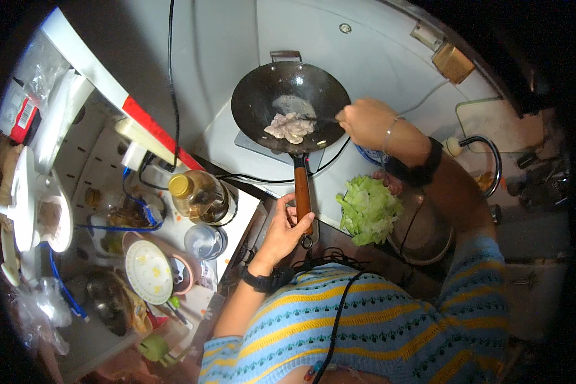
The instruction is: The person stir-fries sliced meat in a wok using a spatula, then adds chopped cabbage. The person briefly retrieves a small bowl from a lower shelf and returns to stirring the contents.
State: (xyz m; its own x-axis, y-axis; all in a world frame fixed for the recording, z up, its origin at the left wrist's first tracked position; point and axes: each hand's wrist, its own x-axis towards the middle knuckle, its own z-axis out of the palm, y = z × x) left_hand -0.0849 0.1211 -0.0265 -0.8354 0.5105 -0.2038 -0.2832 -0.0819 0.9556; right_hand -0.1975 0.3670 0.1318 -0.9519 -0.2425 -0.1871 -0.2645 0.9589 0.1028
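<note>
A dark wok [257, 91] rests on a flat grey cooktop [249, 143], tilted a little in the view. Pale meat pieces [292, 127] lie in a clump in it beside whitish liquid, with a small pale bit near the rim. My left hand [288, 225] is closed round the wok's wooden handle [301, 192]. At the wok's right rim my right hand [367, 122] grips a dark, blurred utensil [322, 118] that reaches to the meat; its tip is unclear. Torn green lettuce leaves [369, 209] are heaped near the counter's front edge, below my right forearm, with reddish meat [389, 181] partly hidden behind them.
Left of the wok, a yellow-capped bottle [204, 197] and a clear jar [205, 241] stand on a white surface near a floral plate [149, 272]. A black cable [264, 180] crosses the counter. A blue-patterned dish [370, 154] sits under my right wrist; a faucet [494, 158] is farther right.
</note>
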